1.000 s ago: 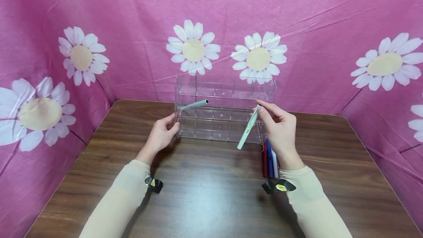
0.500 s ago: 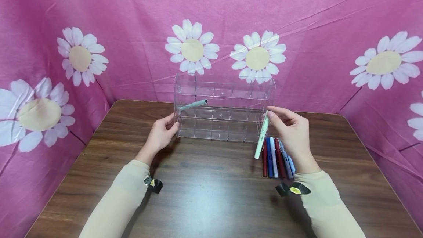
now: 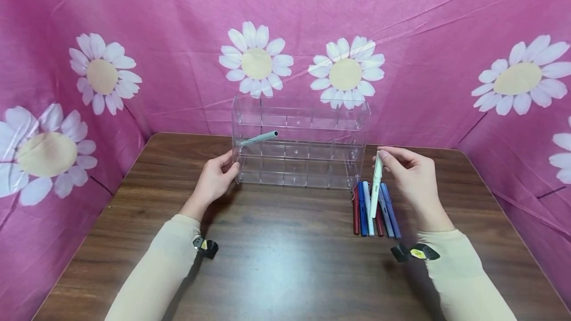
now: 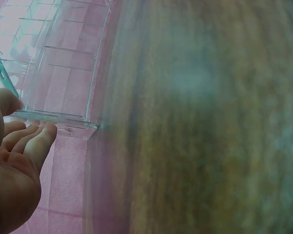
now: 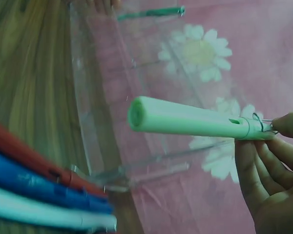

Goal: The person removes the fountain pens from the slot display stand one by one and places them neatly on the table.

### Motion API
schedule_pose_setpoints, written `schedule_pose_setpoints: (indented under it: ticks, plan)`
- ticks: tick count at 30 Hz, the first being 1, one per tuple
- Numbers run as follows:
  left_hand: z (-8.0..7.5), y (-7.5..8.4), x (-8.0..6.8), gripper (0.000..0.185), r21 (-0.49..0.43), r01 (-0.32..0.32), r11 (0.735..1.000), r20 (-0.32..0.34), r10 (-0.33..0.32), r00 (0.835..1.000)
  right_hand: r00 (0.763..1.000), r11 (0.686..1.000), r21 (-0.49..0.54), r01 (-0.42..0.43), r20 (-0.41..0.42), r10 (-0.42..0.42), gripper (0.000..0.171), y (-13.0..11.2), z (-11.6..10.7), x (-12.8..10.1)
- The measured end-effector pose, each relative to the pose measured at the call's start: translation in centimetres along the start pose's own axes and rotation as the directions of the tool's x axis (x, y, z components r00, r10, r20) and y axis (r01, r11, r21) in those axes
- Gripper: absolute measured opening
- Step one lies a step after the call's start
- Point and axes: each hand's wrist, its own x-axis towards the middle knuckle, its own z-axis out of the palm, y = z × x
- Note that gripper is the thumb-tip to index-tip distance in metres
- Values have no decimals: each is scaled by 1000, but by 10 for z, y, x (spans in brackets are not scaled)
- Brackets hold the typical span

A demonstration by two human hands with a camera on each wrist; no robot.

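Note:
My right hand [image 3: 415, 180] pinches a pale green pen [image 3: 376, 187] by its clip end, its other end slanting down over a row of pens. In the right wrist view the pen's blunt end [image 5: 136, 114] points away from the fingers. My left hand [image 3: 214, 182] holds the lower left side of a clear plastic rack [image 3: 296, 180], thumb on one face of the side wall and fingers on the other, as the left wrist view shows. A teal pen [image 3: 260, 137] lies tilted in the rack's left part, one end sticking out towards the front.
Right of the rack, on the wooden table [image 3: 276, 271], lie a red pen [image 3: 356, 212], a blue pen [image 3: 363, 212] and several others side by side. Behind the rack hangs a pink curtain [image 3: 187, 63] with large white daisies.
My right hand has moved right with the pale green pen, from in front of the rack to above the row of pens, now more in view. My left hand stays on the rack.

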Motion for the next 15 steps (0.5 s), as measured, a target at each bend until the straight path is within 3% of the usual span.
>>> schedule_pose_setpoints:
  ticks: [6,10,15]
  plan:
    - [-1,1,0,49,6,-10,1000,-9,10,1000,993,989,-109,-102,41,107,42,15,-12,1]
    - [0,1,0,48,12,-14,1000,-7,14,1000,980,976,-122,-181,55,189,46,25,-22,1]
    - [0,0,0,49,10,-7,1000,-4,7,1000,972,968,-139,-208,79,220,51,38,-35,2]
